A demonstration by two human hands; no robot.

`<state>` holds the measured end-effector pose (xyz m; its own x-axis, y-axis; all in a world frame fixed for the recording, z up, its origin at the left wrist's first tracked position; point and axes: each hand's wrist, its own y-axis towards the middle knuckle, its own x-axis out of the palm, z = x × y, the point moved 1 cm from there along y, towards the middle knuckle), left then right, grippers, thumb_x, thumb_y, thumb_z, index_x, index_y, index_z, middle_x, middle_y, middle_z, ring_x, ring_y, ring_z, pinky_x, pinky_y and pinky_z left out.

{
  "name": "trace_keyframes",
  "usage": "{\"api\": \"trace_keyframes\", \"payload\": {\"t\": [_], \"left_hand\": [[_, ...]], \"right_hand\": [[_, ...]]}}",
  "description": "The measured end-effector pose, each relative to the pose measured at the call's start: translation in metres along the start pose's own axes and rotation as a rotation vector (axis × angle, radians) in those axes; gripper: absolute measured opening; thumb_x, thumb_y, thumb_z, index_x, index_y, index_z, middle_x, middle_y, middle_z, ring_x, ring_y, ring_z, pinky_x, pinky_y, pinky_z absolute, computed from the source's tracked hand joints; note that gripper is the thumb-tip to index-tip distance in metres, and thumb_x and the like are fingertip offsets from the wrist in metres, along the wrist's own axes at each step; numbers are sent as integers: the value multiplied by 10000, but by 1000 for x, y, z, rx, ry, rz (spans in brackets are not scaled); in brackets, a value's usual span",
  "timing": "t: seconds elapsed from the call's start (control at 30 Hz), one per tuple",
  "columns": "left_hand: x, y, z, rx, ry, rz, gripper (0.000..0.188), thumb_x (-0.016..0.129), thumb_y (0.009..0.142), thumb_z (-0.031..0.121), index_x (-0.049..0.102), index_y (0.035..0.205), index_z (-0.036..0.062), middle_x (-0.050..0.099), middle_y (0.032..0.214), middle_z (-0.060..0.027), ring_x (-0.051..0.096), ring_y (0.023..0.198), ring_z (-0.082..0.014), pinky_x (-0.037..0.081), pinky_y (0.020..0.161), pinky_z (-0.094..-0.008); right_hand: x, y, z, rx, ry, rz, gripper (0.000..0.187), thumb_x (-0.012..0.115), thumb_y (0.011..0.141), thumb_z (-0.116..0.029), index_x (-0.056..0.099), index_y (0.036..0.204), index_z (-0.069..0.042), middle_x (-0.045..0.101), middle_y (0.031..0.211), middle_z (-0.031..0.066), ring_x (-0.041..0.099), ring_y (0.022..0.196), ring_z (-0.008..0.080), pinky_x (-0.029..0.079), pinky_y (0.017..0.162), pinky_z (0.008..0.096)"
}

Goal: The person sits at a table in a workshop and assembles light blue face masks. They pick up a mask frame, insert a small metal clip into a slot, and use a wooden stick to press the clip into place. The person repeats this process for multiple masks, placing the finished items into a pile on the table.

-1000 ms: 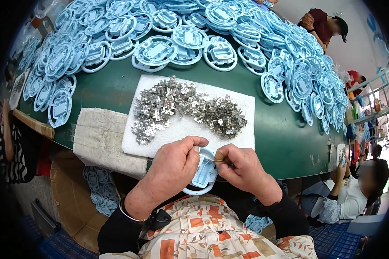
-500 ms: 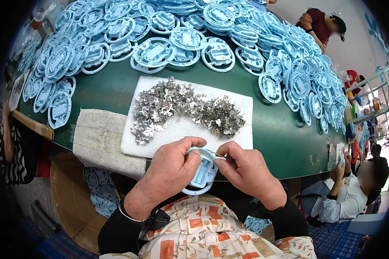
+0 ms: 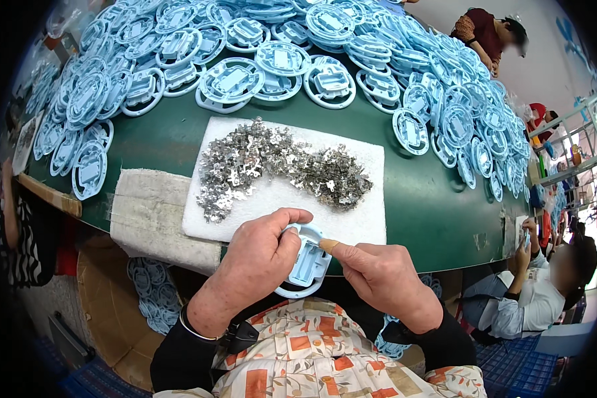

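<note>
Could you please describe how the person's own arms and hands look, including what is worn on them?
The left hand and the right hand wear no gloves. A tan covering sits on the right index fingertip. Black sleeves cover the forearms, and a thin, pale bracelet circles the left wrist.

The left hand [image 3: 262,249] is hiding one side of the ring [image 3: 308,262]; the right hand [image 3: 381,273] is covering part of its rim. Clips [image 3: 288,159] are overlapping, too small to tell apart. The pile [image 3: 282,58] is running past the top edge.
</note>
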<state>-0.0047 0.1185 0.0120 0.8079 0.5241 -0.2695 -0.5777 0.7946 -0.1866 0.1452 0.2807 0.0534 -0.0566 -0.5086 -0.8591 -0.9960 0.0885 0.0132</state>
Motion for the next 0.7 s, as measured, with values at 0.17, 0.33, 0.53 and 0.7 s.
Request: {"api": "trace_keyframes", "payload": {"t": [0.17,0.33,0.53,0.7], "left_hand": [[4,0,-2,97,18,45,314,491,1001,71,673,1236,-32,667,750,-41,555,636,-69,475,592,-268],[3,-2,0,7,-7,3,324,572,973,78,651,1269,-26,673,786,-33,582,663,-55,488,605,-260],[2,-2,4,-47,-28,-44,370,622,950,68,618,1303,-43,691,897,-40,637,756,-58,526,666,-233],[3,-6,2,-74,-174,-23,366,611,956,57,612,1311,-32,698,1021,-64,664,824,-75,555,743,-232]], "right_hand": [[-4,3,-9,32,-70,-52,455,693,850,-9,679,1290,-126,661,703,82,669,610,285,521,541,402],[-15,17,-23,57,-223,-204,451,686,860,-38,665,1298,-145,671,707,84,675,606,294,519,535,413],[-14,1,-13,58,-192,-142,449,690,861,-62,662,1300,-151,679,711,86,677,608,306,516,531,431],[-15,-4,-14,66,-122,-21,377,703,915,-98,655,1289,-111,664,698,92,660,573,251,507,530,368]]}}
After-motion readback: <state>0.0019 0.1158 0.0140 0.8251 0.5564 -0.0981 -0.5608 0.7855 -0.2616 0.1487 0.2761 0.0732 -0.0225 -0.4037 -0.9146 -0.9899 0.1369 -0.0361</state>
